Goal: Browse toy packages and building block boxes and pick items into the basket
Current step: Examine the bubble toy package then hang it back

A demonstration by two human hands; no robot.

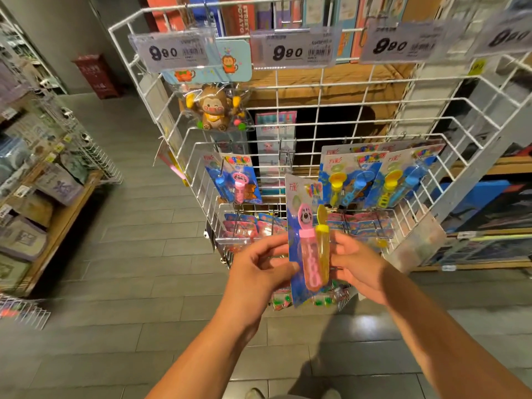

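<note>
Holding a bubble-wand blister pack (309,249) upright between both hands, in front of the white wire rack (316,122). Left hand (260,269) curled on the card's left edge, thumb tip across the pink tube; right hand (357,266) gripping the right edge beside the yellow tube, fingers mostly hidden behind the card. Better kept gripped by the card edges, away from the blister, turned square to the eyes to read, then lowered into the basket, not in view. Red logo "万彩" above the fingers; price tags (290,50) further up reading "9.90"; a box spine ending "POTATO".
</note>
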